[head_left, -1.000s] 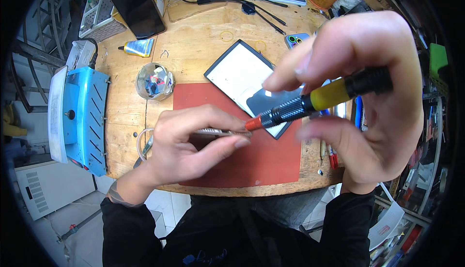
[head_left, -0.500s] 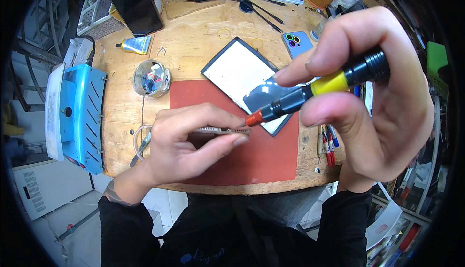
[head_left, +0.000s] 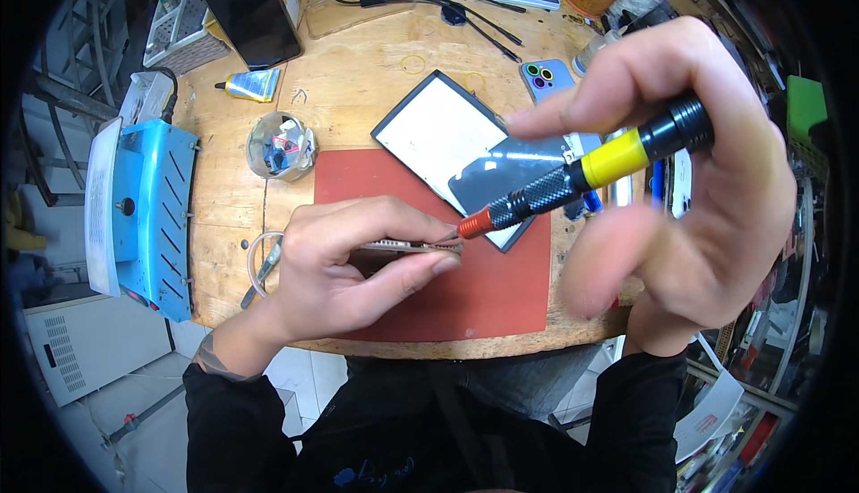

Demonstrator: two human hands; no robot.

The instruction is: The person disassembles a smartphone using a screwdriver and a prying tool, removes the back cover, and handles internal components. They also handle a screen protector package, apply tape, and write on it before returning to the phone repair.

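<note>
Centrally, we find the thin flat device (head_left: pixel 394 245) edge-on above the red mat (head_left: pixel 483 305), its slim rim facing us. Our left hand (head_left: pixel 313 265) pinches it firmly, forefinger above and thumb below, near its right end. The red nose of the screwdriver (head_left: pixel 573 178) meets that end beside the fingertips; the bit and the exact contact are too small to make out. The barrel slants up and rightward, and its black rear cap lies against the inside of our right hand (head_left: pixel 707 216). This hand is loosely curved and partly open: its thumb, blurred, is clear of the barrel, and its forefinger extends over it without gripping.

For good results, we should keep the pinch steady, hold the bit in line with its seat, press lightly through the cap and turn the barrel with thumb and fingertips only. Should the bit tilt, we judge it likely to slip towards the left fingertips.

Beyond the mat's upper edge, a white board (head_left: pixel 438 131) with a dark border carries a dark glossy panel (head_left: pixel 501 180). Farther out, we note a clear cup (head_left: pixel 268 171) of small parts, a tube (head_left: pixel 250 86) and a blue machine (head_left: pixel 157 216).
</note>
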